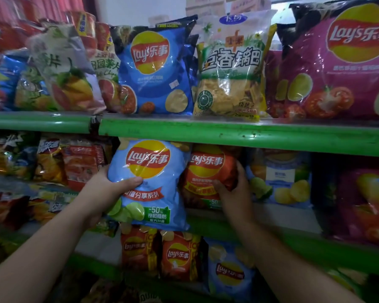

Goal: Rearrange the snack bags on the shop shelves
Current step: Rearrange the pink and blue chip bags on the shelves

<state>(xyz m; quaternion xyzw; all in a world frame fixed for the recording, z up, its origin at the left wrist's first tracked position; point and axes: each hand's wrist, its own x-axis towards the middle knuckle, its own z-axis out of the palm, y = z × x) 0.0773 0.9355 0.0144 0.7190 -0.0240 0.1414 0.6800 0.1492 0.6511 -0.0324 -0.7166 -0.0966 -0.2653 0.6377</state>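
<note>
My left hand [109,191] holds the pale blue bag [149,169] by its left edge, thumb laid across the front. The fingers behind it are hidden. The bag stands upright in front of the middle shelf [293,215]. Its top is out of sight behind the green rail [228,134], and its bottom covers the tops of the red bags [138,250] one shelf down.

Just beside it, my right hand [234,191] grips the orange bag [206,169] at its right side, with the thumb on the front and the fingers curled round the edge. That hand and the pale blue bag hide part of it.

On the top shelf the pink bag [341,62] is cut off at the right edge of the view. The bags at far left are too blurred for me to read.
</note>
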